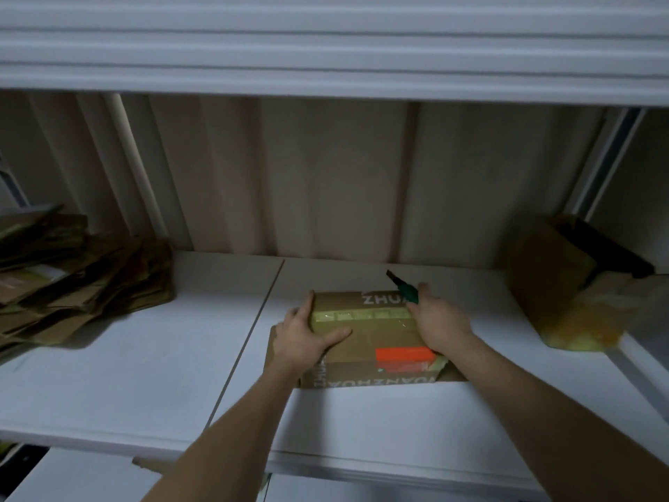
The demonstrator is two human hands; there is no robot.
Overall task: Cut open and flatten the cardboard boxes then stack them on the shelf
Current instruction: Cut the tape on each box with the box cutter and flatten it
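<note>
Two bare forearms rise from the bottom edge of the frame toward the middle, crossing the front lip of the white shelf (144,375). Just past that lip lies a wide bare strip of shelf board, cut by a thin seam running diagonally up from lower centre. Beyond it, a little right of centre, the cardboard box (365,338) sits on the shelf, still closed, with a yellow tape strip (362,315) across its top and an orange label (403,355) near its lower right corner. The left hand (307,333) lies flat on the box's left edge, fingers spread apart and thumb resting on the top panel. The right hand (440,322) presses on the right end of the tape and is closed around a green-handled utility knife (403,288), whose dark blade points up and left, past the box's far edge. Open shelf surface lies on both sides of the box. At the left edge of the frame a pile of flattened cardboard (76,280) rests on the shelf, well apart from the box. At the right, an opened cardboard box (543,277) stands beside yellowish wrapping (586,324). Behind everything, a ribbed beige back wall (325,182) closes the bay beneath the white upper shelf (325,48).
</note>
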